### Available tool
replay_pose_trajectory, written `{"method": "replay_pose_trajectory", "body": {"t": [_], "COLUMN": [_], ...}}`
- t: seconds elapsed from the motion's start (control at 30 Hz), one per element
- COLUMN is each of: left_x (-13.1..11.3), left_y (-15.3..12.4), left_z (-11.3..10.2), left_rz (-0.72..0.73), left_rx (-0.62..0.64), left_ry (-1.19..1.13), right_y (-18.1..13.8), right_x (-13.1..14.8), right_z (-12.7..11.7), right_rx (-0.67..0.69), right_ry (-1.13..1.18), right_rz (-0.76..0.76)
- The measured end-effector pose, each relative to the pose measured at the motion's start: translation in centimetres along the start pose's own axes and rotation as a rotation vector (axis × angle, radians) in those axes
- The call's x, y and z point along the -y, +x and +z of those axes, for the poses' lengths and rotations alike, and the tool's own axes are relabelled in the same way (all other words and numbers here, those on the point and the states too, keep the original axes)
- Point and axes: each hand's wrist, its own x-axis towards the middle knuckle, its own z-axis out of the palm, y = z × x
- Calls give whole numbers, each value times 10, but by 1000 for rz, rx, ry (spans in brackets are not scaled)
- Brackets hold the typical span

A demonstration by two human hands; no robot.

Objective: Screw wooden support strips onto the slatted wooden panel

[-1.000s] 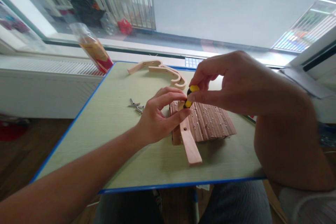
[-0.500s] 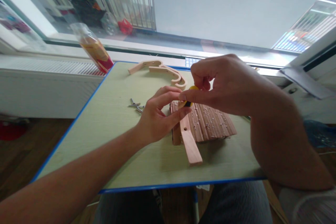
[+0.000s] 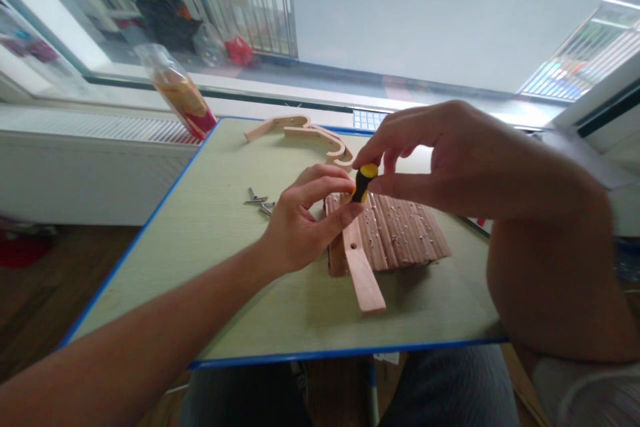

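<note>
— Biggest first?
— Green-topped table (image 3: 210, 240). On it, a ridged brown block (image 3: 403, 237). Right hand (image 3: 445, 160) above the block, left hand (image 3: 297, 223) at its left side.
— Woodwork?
— Bent wooden hooks (image 3: 305, 131) beyond the block. Drilled wooden bar (image 3: 364, 280) along its left part, near end jutting past.
— Smaller?
— Stubby screwdriver (image 3: 366, 179) over the block's far left corner, steep, top leaning right. Left hand nearer its lower end; tip hidden.
— Fingers?
— Left thumb and forefinger pinch low; right pair narrow around the top.
— Smallest?
— Loose screws (image 3: 260, 201), left of the block.

Head view down onto table (image 3: 200, 227)
</note>
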Motion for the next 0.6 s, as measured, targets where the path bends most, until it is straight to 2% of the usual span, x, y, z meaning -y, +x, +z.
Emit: {"method": "replay_pose_trajectory", "body": {"t": [0.33, 0.6], "left_x": [1, 1], "left_y": [-1, -1], "left_z": [1, 2], "left_rz": [1, -10], "left_rx": [-4, -7], "left_ry": [18, 27], "right_y": [1, 2], "right_x": [2, 3], "right_z": [5, 7], "right_rx": [-43, -63], "right_ry": [-69, -139], "right_rz": [102, 126]}}
